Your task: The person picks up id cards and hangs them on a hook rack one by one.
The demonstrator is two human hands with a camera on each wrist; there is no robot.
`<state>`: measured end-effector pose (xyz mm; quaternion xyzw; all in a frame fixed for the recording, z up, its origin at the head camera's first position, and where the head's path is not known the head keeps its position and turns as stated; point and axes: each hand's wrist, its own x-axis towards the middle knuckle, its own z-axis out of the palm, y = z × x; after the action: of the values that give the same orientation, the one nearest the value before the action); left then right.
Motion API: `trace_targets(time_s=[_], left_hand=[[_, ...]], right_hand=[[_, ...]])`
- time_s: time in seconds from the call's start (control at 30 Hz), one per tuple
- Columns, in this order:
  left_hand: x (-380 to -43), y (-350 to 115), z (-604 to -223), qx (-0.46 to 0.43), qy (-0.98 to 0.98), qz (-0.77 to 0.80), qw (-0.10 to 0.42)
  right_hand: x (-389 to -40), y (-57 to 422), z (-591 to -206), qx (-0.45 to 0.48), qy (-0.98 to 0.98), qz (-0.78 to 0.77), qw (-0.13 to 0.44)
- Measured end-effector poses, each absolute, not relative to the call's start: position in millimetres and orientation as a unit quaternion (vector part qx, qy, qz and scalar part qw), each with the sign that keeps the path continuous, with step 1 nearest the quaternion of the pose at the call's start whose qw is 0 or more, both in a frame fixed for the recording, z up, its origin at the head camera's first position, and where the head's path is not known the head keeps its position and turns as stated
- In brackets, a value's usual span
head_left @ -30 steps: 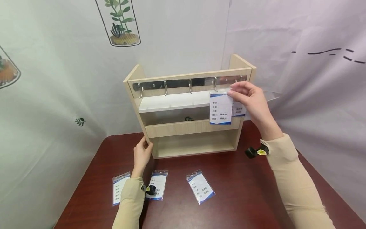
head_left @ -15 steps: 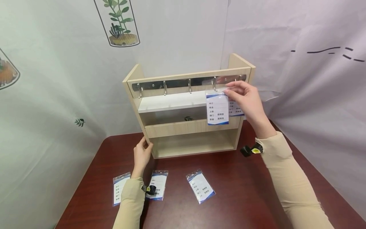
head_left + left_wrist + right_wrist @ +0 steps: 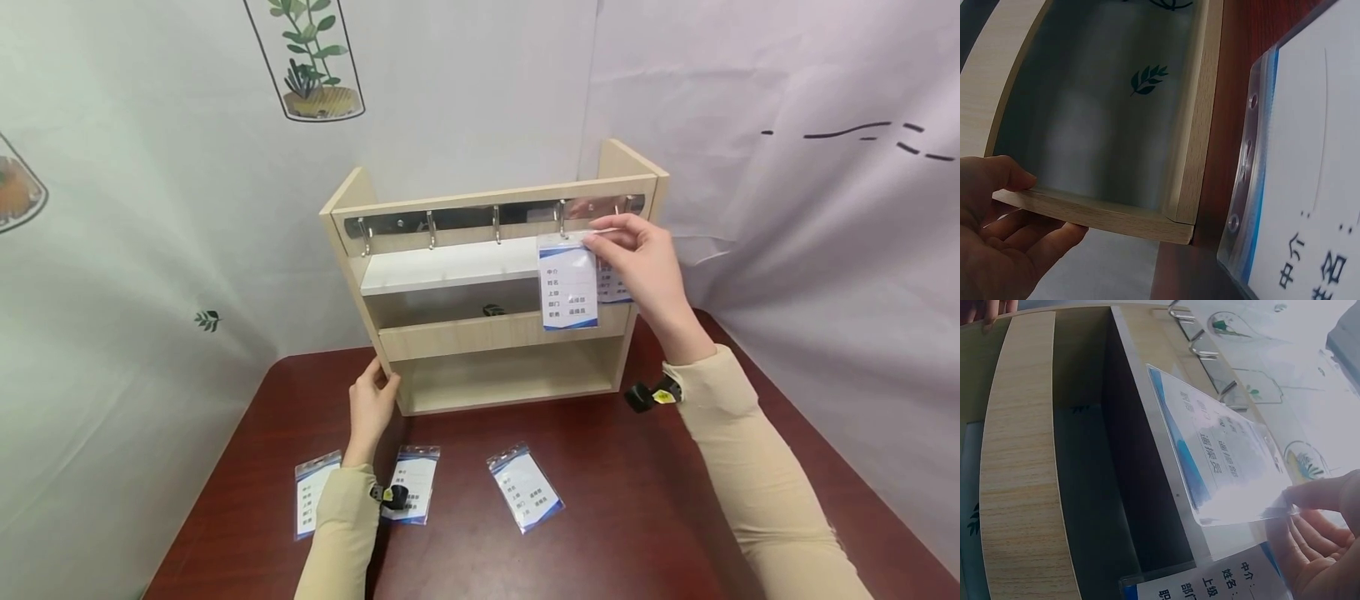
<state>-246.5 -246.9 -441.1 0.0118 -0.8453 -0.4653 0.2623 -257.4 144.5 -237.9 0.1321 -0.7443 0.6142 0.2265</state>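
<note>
My right hand [image 3: 637, 258] pinches the upper right corner of a clear-sleeved name badge [image 3: 568, 287] between thumb and fingers. The badge's top edge is right at the tip of the fourth hook [image 3: 562, 218] from the left. Behind it a second badge [image 3: 1213, 581] hangs below the rightmost hook, partly hidden by the hand in the head view. My left hand [image 3: 372, 400] grips the left side panel of the wooden shelf [image 3: 465, 340], thumb on the inner face and fingers outside, as the left wrist view [image 3: 1007, 219] shows.
On the dark red table [image 3: 600, 500] lie three more badges: one [image 3: 525, 489] in the middle, one [image 3: 415, 483] partly behind the left wrist camera, and one [image 3: 313, 492] partly under the left sleeve. Several hooks line the metal strip [image 3: 465, 218]. A printed curtain [image 3: 480, 100] stands behind.
My right hand has shifted slightly left with the badge, bringing its top edge to the fourth hook. The left hand keeps its grip on the shelf.
</note>
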Motion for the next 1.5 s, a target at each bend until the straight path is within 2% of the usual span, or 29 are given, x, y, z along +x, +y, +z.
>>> trace_targets(time_s=[0.33,1.33,1.5], left_hand=[[-249.6,-245.6,-440.1,0.009,-0.849,-0.451,0.276],[-246.7,-245.5,-440.9,0.010,-0.850,-0.450,0.274],[-246.7,-244.9,-439.9,0.005,-0.846,-0.456,0.277]], right_hand=[[-256.7,141.3,-235.9,0.116,-0.750,0.604,0.244],[-260.9,135.3,-243.9,0.113,-0.784,0.528,0.306],[-260.4,135.9,-244.4,0.121,-0.778,0.538,0.303]])
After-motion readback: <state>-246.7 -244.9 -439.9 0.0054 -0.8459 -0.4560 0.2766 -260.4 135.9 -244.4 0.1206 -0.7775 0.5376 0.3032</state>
